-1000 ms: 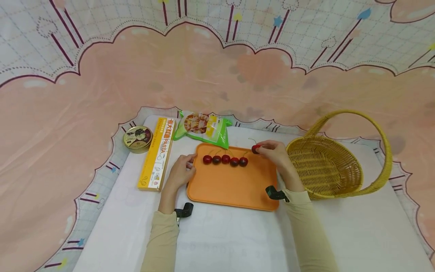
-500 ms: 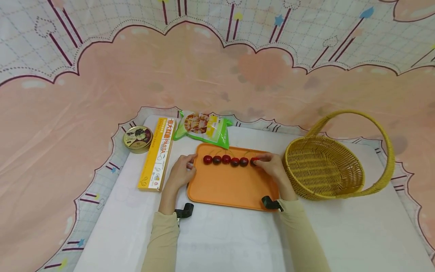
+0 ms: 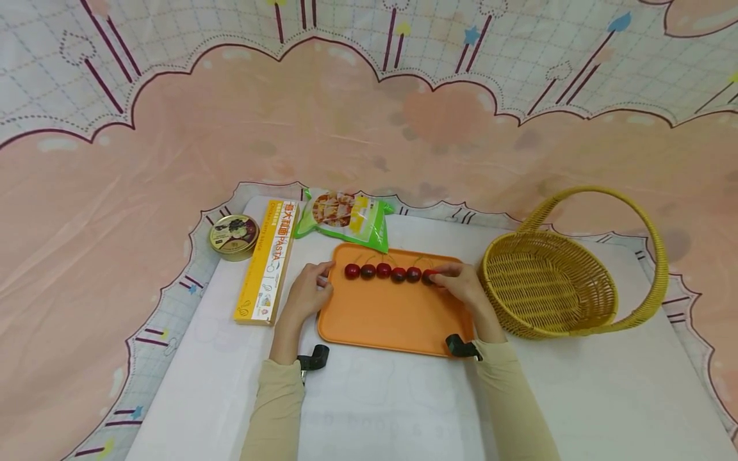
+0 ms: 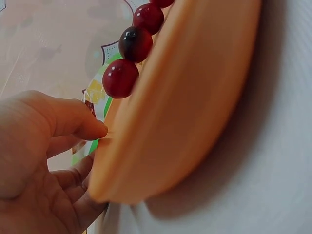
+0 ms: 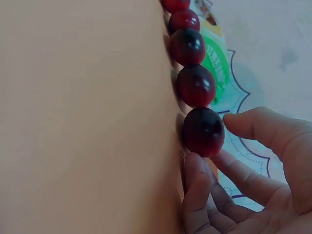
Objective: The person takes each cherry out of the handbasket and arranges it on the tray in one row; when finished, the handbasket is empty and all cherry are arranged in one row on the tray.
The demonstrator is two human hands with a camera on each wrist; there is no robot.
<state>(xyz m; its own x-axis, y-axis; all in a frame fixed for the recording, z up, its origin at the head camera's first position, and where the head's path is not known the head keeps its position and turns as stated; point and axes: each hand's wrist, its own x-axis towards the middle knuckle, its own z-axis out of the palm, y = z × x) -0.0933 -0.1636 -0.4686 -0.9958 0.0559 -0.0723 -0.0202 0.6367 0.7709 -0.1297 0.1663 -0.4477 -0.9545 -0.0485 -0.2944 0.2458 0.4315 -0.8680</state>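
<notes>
**Setting the sixth cherry at the end of the row**

Working from the near edge outward, I see both sleeves resting on the white worktop [image 3: 369,410], with the orange tray [image 3: 392,320] lying just ahead of them. My left hand [image 3: 308,291] grips the tray's left rim, thumb curled on top and fingers [image 4: 73,122] tucked under the edge, steadying it. My right hand [image 3: 464,285] pinches the last cherry [image 3: 429,276] between thumb and fingertips [image 5: 253,124]; in the right wrist view the fruit sits on the tray surface, touching or almost touching its neighbour.

To do this step well, I judge the pinch should loosen slowly and lift straight up, so the round fruit does not roll out of line or nudge the next one. Keeping the left hand firm on the rim should stop the tray sliding.

The row of cherries [image 3: 383,271] runs left to right across the far part of the tray, roughly parallel to its far edge. Thin stems point away from me, toward the green snack bag [image 3: 346,221]; I cannot tell the held cherry's stem.

Farther left lie a yellow pasta box [image 3: 268,259] and a round tin [image 3: 233,234]; at the right stands a wicker basket [image 3: 553,288], well apart from the row.
</notes>
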